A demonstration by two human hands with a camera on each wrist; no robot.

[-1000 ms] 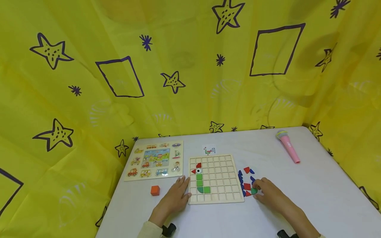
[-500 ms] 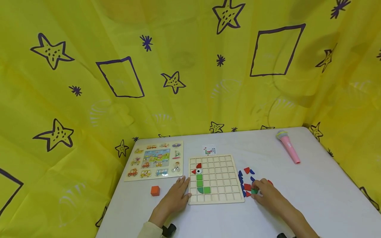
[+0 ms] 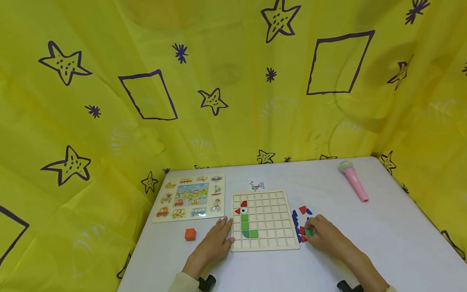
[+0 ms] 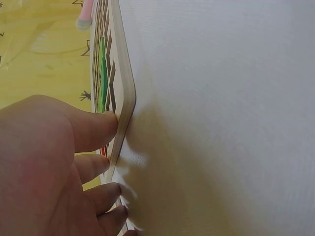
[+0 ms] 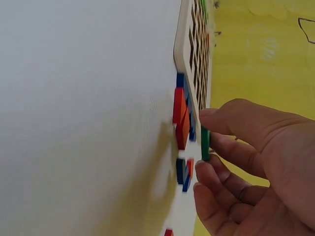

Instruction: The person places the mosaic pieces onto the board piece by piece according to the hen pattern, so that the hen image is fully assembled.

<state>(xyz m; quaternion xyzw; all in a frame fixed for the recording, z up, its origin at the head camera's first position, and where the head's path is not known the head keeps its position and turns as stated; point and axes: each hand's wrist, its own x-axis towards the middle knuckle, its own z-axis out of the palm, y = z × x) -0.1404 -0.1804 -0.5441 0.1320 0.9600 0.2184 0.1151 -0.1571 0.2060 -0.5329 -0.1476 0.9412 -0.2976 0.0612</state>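
Observation:
My right hand pinches a green piece between thumb and fingers, just above the loose red and blue pieces. In the head view a red piece lies beside it. The fingers of my left hand touch the left edge of the wooden grid board; in the left wrist view the thumb and fingertips rest along its rim. Set in the board's left columns are a red quarter piece, a red triangle, an eye piece, green squares and a green rounded piece.
Blue pieces line the board's right side. Behind the board lies a small picture card. A vehicle puzzle board and an orange cube are to the left. A pink microphone lies far right; a yellow curtain hangs behind.
My right hand has lifted the green piece off the table and moved it slightly left. The left hand stays at the board's edge.

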